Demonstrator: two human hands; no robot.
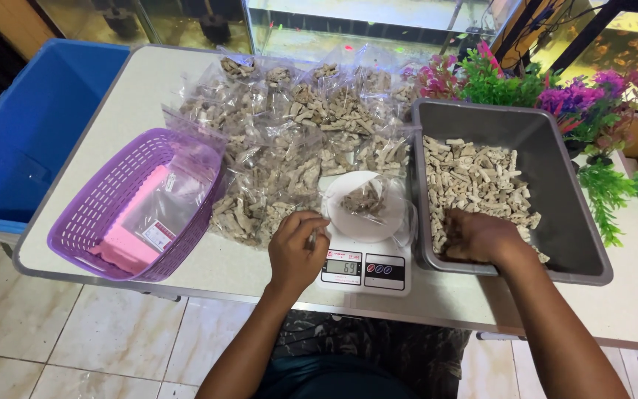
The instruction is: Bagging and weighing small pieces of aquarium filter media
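Currently the clear bag sits open on the white dish of the scale at tabletop centre; its film looks thin, limp and slippery, so the rim is the place to grip. The left hand pinches that rim, fingers together. At 3 o'clock, the right hand curls closed over the pale stone pieces in the grey tub; these appear hard, rough, light and brittle. Filled bags lie at 12 o'clock, a purple basket at 9.
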